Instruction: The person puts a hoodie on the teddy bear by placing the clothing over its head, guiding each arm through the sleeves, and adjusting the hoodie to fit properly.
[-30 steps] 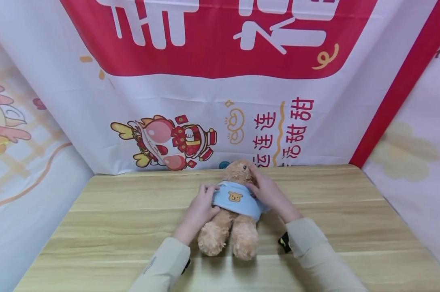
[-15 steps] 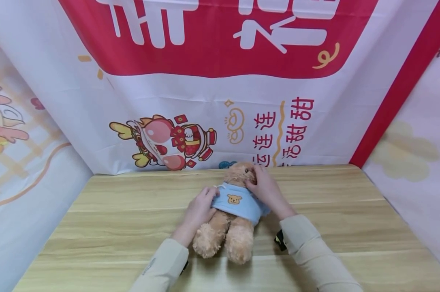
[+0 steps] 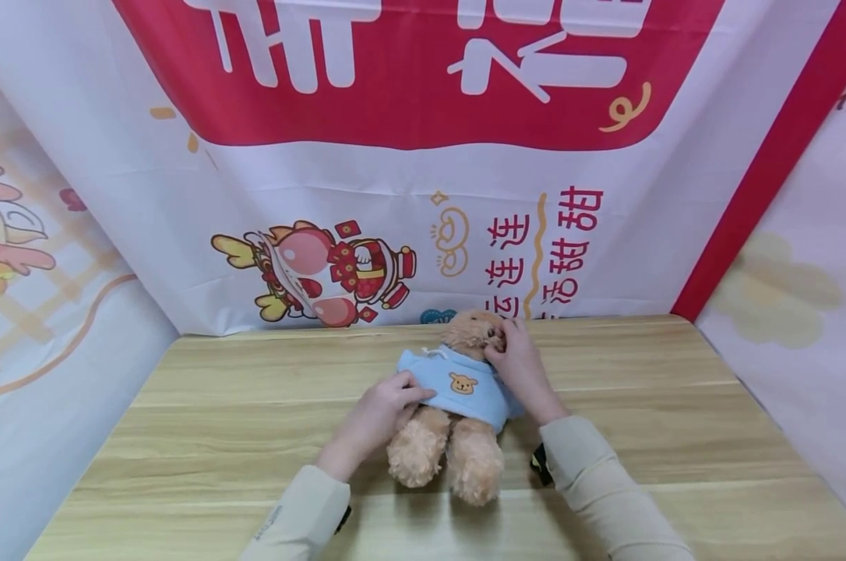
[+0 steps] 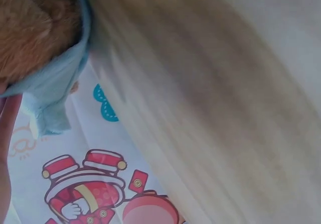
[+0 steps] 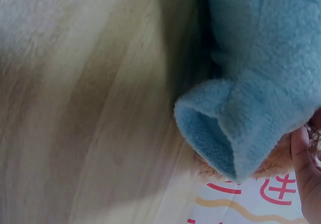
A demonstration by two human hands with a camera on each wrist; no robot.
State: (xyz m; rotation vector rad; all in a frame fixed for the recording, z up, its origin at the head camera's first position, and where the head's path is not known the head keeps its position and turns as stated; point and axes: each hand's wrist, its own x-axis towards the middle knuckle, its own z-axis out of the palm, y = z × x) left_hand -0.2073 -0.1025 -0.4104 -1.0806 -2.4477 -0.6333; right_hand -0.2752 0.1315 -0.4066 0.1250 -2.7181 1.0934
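Observation:
A light brown plush teddy bear (image 3: pixel 474 456) lies on its back on the table, its head toward the back edge. It wears a light blue hoodie (image 3: pixel 486 401) with a small bear face on the front. My left hand (image 3: pixel 377 413) pinches the hoodie's lower hem on the left; in the left wrist view the blue hem (image 4: pixel 75 58) stands out from the brown fur (image 4: pixel 35 33). My right hand (image 3: pixel 524 370) grips the side of the bear's head near the snout. The right wrist view shows a loose blue sleeve (image 5: pixel 256 123) with no paw visible in its opening.
The wood-grain table (image 3: pixel 241 436) reaches back to a white and red printed cloth (image 3: pixel 367 179). Printed cloths also hang at the left (image 3: pixel 51 312) and right (image 3: pixel 787 312). Dark wrist straps show under both sleeves.
My left hand has slid down from the hoodie's side to its hem, and the hoodie's left sleeve area now shows. The bear has shifted slightly left, then back right, its head turning rightward.

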